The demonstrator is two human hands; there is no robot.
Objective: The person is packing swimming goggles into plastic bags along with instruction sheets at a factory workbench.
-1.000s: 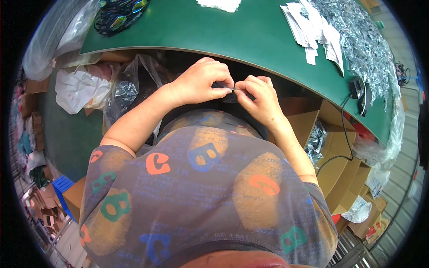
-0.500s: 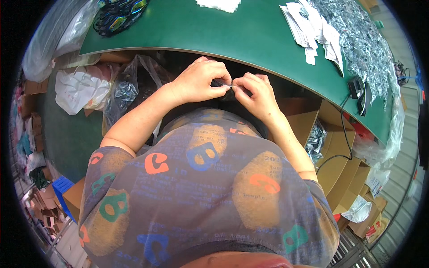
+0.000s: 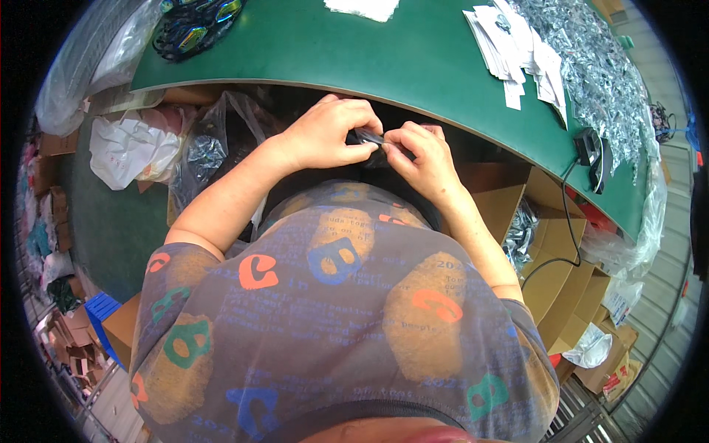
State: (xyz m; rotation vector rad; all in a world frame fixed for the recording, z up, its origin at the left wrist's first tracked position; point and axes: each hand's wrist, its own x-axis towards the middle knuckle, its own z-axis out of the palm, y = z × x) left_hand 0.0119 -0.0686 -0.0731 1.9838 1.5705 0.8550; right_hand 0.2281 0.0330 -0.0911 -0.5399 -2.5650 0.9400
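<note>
My left hand (image 3: 329, 134) and my right hand (image 3: 422, 156) meet just in front of the near edge of the green table (image 3: 354, 59). Between their fingertips is a small dark piece with a shiny highlight (image 3: 367, 138). The left thumb and fingers pinch its body, and the right thumb and forefinger pinch its right end. My fingers cover most of it, so its kind does not show. Beyond the left hand, a bundle of black swim goggles with iridescent lenses (image 3: 198, 28) lies on the table's far left.
White paper slips (image 3: 502, 48) and a heap of small clear plastic pieces (image 3: 594, 70) cover the table's right side. A black corded device (image 3: 591, 155) sits at its right edge. Cardboard boxes (image 3: 565, 255) stand below right; plastic bags (image 3: 136, 148) lie at left.
The dark piece shows a little more between my fingertips, with a brighter glint. Both hands keep nearly the same place and grip.
</note>
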